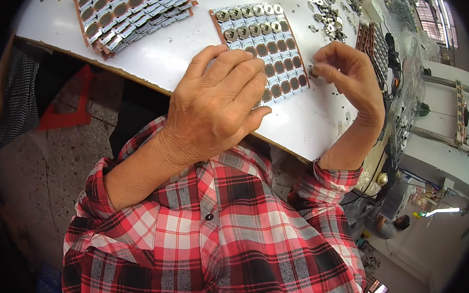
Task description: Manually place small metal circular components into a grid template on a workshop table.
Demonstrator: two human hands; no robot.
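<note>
On the white table in front of me lies a light-blue circuit board panel (298, 66) with rows of dark round spots. Shiny metal clips (251, 28) sit on its two far rows; the nearer visible rows show bare spots. My left hand (218, 100) rests palm down over the panel's near left part, fingers stretched out side by side, and hides what is under it. Just off the panel's right edge, my right hand (350, 75) is closed in a pinch on a small dark metal piece (313, 72), whose exact shape I cannot make out.
A leaning stack of similar panels (130, 11) stands at the far left. Loose metal clips (328, 18) are scattered at the back right. Beyond my right hand stands another stack of panels (377, 48) with brown edges. The table's near edge (157, 87) runs below my left hand.
</note>
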